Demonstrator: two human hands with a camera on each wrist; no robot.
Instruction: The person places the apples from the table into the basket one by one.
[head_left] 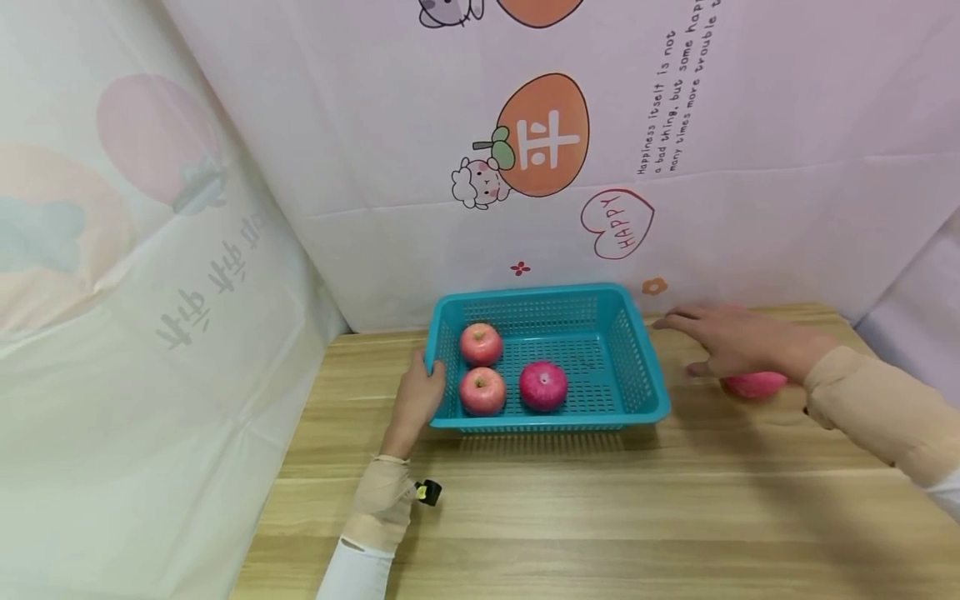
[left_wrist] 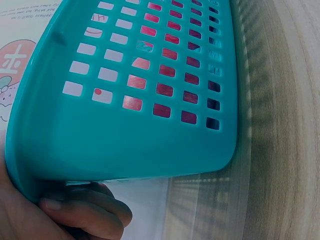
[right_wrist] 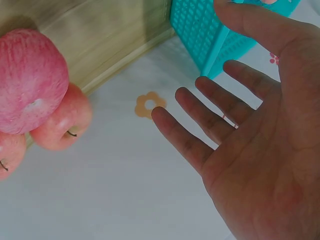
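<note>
A teal plastic basket with slotted walls holds two light pink apples and one deeper pink apple. My left hand grips the rim at the basket's left end, with fingers curled beneath it in the left wrist view. To the right of the basket, my right hand is held out with its fingers spread and nothing in the palm. Under and behind that hand lies a pink apple, mostly covered by it in the head view. The right wrist view shows more apples grouped beside the hand.
A wooden table carries everything. Behind it stands a white cloth backdrop with printed cartoons and lettering, and another cloth hangs at the left. A small black device is strapped at my left wrist.
</note>
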